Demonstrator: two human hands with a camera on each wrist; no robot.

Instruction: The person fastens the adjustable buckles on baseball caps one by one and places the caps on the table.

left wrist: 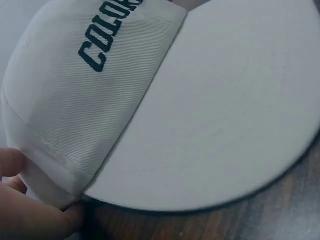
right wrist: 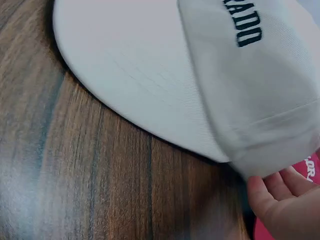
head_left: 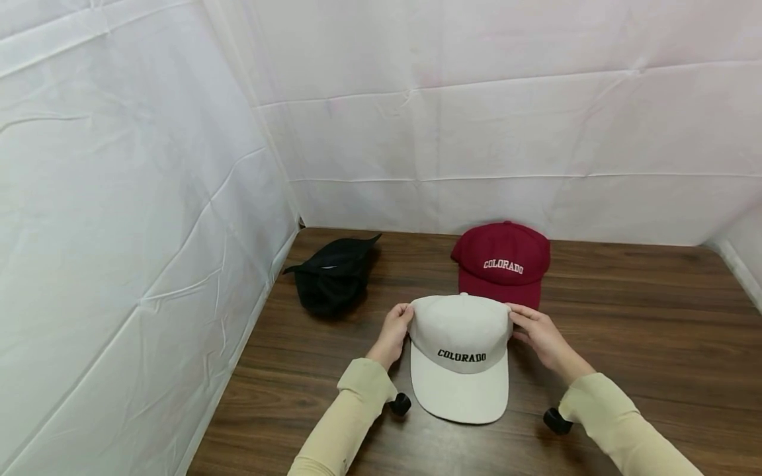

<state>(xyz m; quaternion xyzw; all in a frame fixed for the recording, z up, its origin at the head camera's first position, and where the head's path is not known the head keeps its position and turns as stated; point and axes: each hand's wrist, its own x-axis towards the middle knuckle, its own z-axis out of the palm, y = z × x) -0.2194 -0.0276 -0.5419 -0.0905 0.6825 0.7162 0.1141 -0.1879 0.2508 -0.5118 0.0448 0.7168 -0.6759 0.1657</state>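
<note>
A white baseball cap (head_left: pixel 461 357) with dark COLORADO lettering faces the head camera, its brim toward the near side of the table. My left hand (head_left: pixel 393 330) pinches the crown's left edge; in the left wrist view the fingers (left wrist: pixel 11 162) lie against the cloth beside the brim's corner. On the opposite side, my right hand (head_left: pixel 542 337) grips the crown's edge, and the right wrist view has the thumb (right wrist: pixel 260 197) at the cap's lower rim. Just behind the white cap sits a red cap (head_left: pixel 503 254) with white COLORADO lettering, its brim partly covered.
A black cap (head_left: pixel 336 274) lies at the back left of the brown wooden table (head_left: pixel 631 317). White cloth (head_left: pixel 506 125) hangs behind the table and along its left side. Dark round wrist pieces (head_left: pixel 400 404) stick out below both sleeves.
</note>
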